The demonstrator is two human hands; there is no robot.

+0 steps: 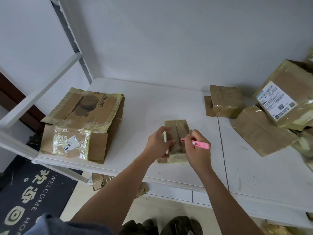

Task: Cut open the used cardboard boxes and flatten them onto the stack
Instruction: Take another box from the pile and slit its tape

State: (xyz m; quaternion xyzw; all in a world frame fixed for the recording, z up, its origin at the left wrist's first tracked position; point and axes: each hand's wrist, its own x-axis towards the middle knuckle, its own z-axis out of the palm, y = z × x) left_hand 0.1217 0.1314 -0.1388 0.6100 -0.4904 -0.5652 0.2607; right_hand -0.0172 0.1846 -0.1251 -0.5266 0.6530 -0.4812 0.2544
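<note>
Down at the middle of the white table (169,102), seen from the head camera, a small brown cardboard box wrapped in yellowish tape (176,131) stands between the person's two hands. The left hand (158,143) grips the box's left side, its fingers curled over the top edge and the thumb lying against the near face. The right hand (197,146) pinches a slim pink plastic box cutter (196,143) between thumb and curled fingers, and the cutter's tip rests on the box top just beside the left thumb, at the taped centre seam. Whether the blade is out is too small to tell.

Well to the left of the left fingers lies a stack of flattened brown cardboard boxes with shiny tape and a printed drawing (81,122), the top sheet lying across a lower one that bears a white label.

Beyond the right fingers, near the wall, sits another small taped brown box with an open flap (225,102). Further right, a pile of larger taped brown cartons (271,119) leans together, the uppermost one tilted and carrying a white shipping label (277,102).

Below the table edge, under the left forearm, scraps of taped cardboard (101,181) lie on the pale floor beside a dark welcome mat with pale lettering (33,197)
</note>
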